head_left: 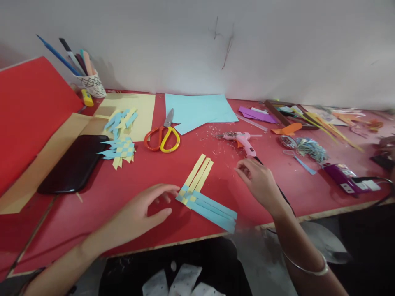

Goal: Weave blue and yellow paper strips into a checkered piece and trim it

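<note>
A woven piece of pale yellow and light blue paper strips (pixel 189 196) lies on the red table, its loose yellow ends pointing away and its blue ends to the right. My left hand (pixel 145 211) is open, thumb apart, with its fingertips at the left corner of the weave. Over the table to the right, my right hand (pixel 257 181) has its fingers curled in, and nothing shows in them. Just beyond it lies a pink glue gun (pixel 242 141), its cord running behind the wrist. Scissors (pixel 163 135) with red and yellow handles rest behind the weave.
At left are a black phone (pixel 74 164), finished-looking woven pieces (pixel 123 149), yellow paper (pixel 143 119) and a pen cup (pixel 92 84). Blue sheets (pixel 200 109) lie by the wall. Right: a purple power strip (pixel 345 179), a tinsel bundle (pixel 311 149) and another person's hand (pixel 387 144).
</note>
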`<state>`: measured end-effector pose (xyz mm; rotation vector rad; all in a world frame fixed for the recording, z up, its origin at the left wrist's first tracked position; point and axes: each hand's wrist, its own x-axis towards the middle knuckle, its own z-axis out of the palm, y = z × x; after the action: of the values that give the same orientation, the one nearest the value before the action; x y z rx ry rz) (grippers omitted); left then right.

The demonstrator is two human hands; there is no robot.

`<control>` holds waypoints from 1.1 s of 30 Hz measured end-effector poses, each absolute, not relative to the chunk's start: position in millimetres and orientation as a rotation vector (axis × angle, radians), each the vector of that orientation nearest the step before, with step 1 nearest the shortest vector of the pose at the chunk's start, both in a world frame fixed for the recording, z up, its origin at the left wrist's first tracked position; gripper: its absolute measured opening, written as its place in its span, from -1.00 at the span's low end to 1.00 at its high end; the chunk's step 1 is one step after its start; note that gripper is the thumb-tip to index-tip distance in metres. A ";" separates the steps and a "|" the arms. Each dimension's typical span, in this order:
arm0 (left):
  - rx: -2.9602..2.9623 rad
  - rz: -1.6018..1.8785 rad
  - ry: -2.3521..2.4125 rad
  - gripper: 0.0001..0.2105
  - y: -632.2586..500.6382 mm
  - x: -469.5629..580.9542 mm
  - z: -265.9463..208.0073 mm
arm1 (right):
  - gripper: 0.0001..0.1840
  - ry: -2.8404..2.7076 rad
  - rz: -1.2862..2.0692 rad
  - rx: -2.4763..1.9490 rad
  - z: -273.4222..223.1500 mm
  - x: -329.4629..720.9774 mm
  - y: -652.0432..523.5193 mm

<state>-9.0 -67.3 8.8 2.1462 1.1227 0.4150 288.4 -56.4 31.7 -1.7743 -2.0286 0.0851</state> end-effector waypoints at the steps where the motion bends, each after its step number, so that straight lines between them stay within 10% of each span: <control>1: 2.224 0.403 1.111 -0.63 -61.7 -6.6 10.1 | -0.86 -2.025 0.102 -1.781 30.9 287.1 -56.4; 12: 2.784 -0.028 0.740 -0.52 -20.1 24.5 -0.6 | -0.88 -2.109 0.241 -1.784 27.1 277.7 -52.0; 29: 2.714 0.244 1.350 -0.46 -43.9 -0.8 -9.7 | -0.90 -2.251 0.394 -1.715 35.9 253.0 -39.1; 33: 2.583 0.207 1.454 -0.40 -48.0 13.1 1.8 | -0.63 -2.328 0.379 -1.604 25.5 239.6 -26.3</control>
<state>13.1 -48.0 1.8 2.5829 1.4536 0.2068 239.6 -26.3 25.5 -1.6043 -2.3284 0.3790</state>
